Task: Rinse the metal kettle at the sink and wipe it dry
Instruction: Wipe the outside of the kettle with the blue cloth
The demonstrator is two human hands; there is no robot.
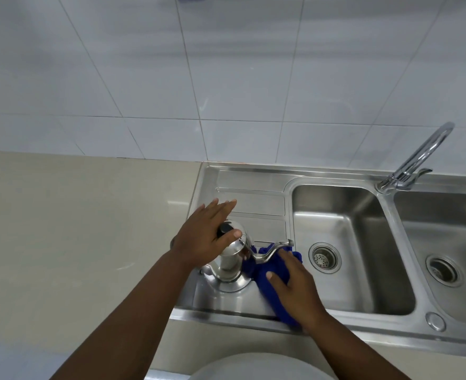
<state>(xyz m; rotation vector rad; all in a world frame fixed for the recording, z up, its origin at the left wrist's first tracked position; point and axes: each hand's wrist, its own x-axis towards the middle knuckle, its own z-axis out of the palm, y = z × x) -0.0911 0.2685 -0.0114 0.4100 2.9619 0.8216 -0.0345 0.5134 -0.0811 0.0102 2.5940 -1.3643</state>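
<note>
The metal kettle (230,259) stands upright on the steel drainboard (251,200), left of the sink basins. It has a black lid knob and a thin curved spout (271,249) pointing right. My left hand (207,237) rests flat on the lid, fingers stretched out, thumb beside the knob. My right hand (292,289) presses a blue cloth (270,270) against the kettle's right side, under the spout. The kettle's handle is hidden by my left hand.
Two steel sink basins (344,250) with drain strainers lie to the right. A chrome faucet (418,157) rises behind them, no water running. A beige countertop (75,229) spreads to the left. White wall tiles stand behind. A pale round object (259,366) sits at the bottom edge.
</note>
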